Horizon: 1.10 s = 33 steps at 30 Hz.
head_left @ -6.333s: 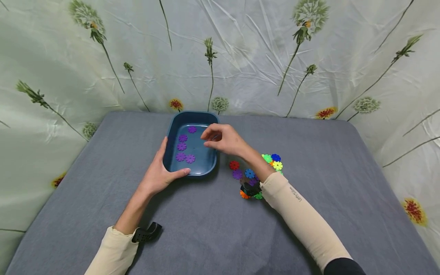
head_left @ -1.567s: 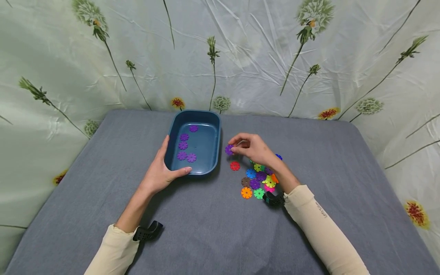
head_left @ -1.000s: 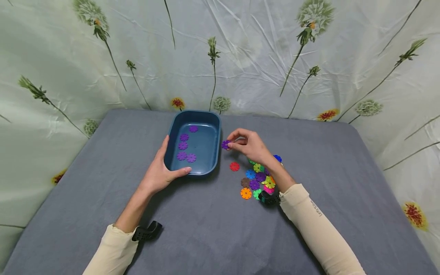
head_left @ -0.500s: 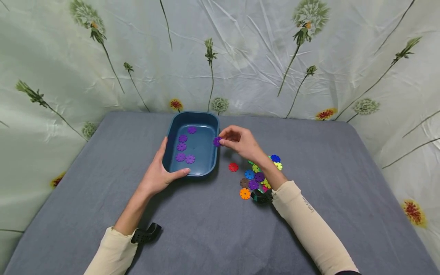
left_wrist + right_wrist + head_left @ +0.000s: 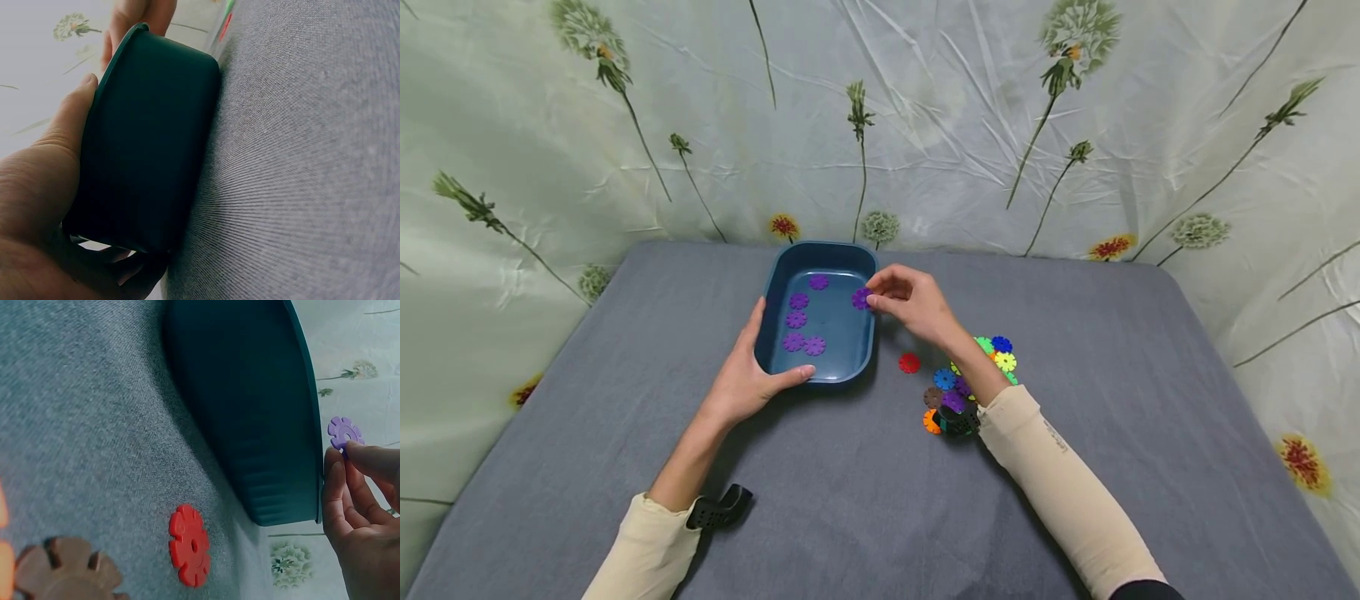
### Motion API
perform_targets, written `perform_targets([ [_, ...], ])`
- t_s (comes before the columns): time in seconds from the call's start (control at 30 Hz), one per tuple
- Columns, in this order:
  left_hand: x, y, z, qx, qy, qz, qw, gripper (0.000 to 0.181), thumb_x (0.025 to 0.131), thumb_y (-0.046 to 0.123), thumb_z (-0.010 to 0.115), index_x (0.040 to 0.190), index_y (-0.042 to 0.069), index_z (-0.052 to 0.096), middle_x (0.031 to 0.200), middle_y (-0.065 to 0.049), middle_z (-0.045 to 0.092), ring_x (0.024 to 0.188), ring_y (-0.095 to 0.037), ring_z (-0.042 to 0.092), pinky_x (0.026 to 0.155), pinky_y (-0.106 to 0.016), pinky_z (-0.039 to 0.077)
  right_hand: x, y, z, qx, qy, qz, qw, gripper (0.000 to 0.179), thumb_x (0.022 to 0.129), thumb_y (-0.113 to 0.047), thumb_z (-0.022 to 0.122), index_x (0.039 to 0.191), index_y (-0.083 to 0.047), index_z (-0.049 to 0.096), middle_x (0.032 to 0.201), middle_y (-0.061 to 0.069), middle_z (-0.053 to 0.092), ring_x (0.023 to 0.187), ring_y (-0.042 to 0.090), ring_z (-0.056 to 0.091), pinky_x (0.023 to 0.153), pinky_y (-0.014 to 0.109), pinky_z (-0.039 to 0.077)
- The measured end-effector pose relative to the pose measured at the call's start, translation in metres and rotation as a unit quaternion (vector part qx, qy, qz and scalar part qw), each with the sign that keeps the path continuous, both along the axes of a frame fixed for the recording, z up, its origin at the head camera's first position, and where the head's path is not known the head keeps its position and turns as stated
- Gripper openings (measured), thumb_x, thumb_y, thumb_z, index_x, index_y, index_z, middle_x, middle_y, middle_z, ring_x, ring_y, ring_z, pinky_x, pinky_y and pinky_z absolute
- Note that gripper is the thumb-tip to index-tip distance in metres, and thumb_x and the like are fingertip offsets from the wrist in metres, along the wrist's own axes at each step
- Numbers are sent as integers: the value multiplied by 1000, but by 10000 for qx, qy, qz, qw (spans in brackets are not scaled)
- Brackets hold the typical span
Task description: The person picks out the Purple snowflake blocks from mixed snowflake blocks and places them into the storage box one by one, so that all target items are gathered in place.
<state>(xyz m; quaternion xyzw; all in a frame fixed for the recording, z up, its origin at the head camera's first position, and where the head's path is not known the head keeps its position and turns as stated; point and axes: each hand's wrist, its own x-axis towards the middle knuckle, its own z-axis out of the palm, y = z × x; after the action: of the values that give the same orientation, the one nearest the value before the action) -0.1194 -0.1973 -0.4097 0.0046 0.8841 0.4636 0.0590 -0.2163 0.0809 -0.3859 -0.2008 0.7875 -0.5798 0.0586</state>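
Note:
In the head view a dark blue plastic basin (image 5: 842,372) stands on the table with several purple snowflake discs (image 5: 796,319) lying flat inside. My left hand (image 5: 747,379) grips its near left corner, thumb over the rim and fingers along the outer side. At the right rim my right hand (image 5: 917,307) pinches another purple snowflake disc (image 5: 861,298) between thumb and fingertips, above the basin's inside. The right wrist view shows that held disc (image 5: 344,431) just past the rim, standing on edge. Part of it is hidden by the thumb.
Right of the basin lies a loose pile of snowflake discs, among them a blue one (image 5: 945,379) and a yellow one (image 5: 1005,361); the right forearm covers part of it. A red disc (image 5: 909,362) lies apart. Behind the grey table (image 5: 850,500) hangs a flowered cloth (image 5: 940,125).
The right hand, empty over the basin earliest on, came to hold a purple disc by the pile and has carried it left and away to above the basin's right rim. The left hand stays put.

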Motion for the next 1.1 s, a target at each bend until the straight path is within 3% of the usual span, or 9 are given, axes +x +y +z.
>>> perform_targets([
  [0.17,-1,0,-2,21,10,-3,10000,130,82,44,88,168,32,-9,177,-12,1,162,-41,11,125,-71,18,-1,-4,1,-30,49,-48,10000,16,97,-7,73,112,-2,71,107,17,74,86,17,70,90,57,58],
  [0.53,-2,-1,-2,44,43,22,10000,129,82,45,88,168,34,-8,177,-11,2,163,-40,11,125,-69,17,-8,-11,3,-35,39,43,10000,15,96,-3,72,111,0,71,105,18,74,81,16,70,82,44,62],
  [0.7,-2,0,-3,24,30,39,10000,130,82,44,88,168,31,-8,177,-13,3,163,-41,10,126,-69,17,-11,-14,3,-132,-12,110,9999,16,96,-1,72,112,2,70,103,20,73,80,14,71,77,33,62],
  [0.97,-3,1,-3,38,64,33,10000,130,81,42,89,169,29,-7,177,-13,4,163,-40,11,126,-68,17,-14,-19,4,-311,-152,172,9993,17,96,1,71,113,5,69,101,21,71,77,9,71,86,51,62],
  [1.1,-3,0,-3,35,66,36,10000,131,81,42,89,168,29,-7,177,-14,5,162,-41,12,126,-68,18,-17,-23,5,-202,-132,192,9995,18,96,1,71,114,4,70,100,20,71,78,11,72,87,55,61],
])
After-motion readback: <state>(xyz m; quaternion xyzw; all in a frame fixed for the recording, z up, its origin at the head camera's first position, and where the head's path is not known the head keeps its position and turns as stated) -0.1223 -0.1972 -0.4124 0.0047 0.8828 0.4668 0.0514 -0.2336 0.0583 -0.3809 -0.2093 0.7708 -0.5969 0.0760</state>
